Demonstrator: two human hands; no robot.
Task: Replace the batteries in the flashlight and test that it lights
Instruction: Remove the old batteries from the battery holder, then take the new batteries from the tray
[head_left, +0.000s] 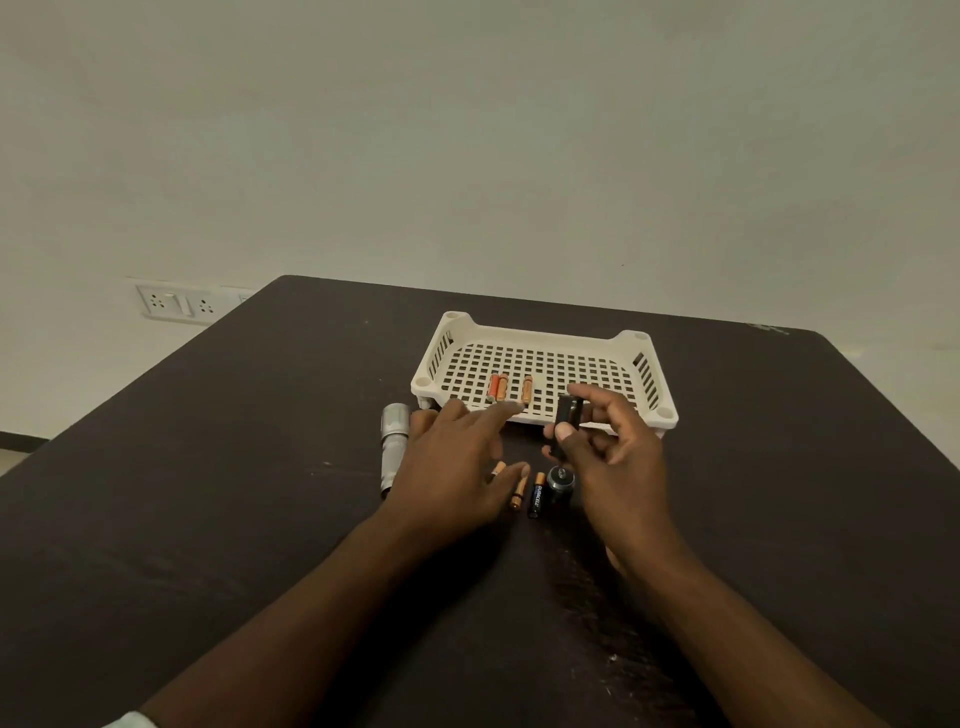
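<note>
Your right hand (605, 447) fingers pinch the black battery holder (565, 427) upright; your left hand (457, 462) fingers spread wide over loose batteries (519, 492) on the desk (260, 467).

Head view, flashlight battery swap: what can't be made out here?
- Black battery holder: the right hand grips it; fingers hide whether it holds any cells.
- Flashlight body: the left hand covers one side.
- Loose batteries on the table: the left hand hides part of one; others may lie under it.
- Batteries in the white tray: labels too small to read.
</note>
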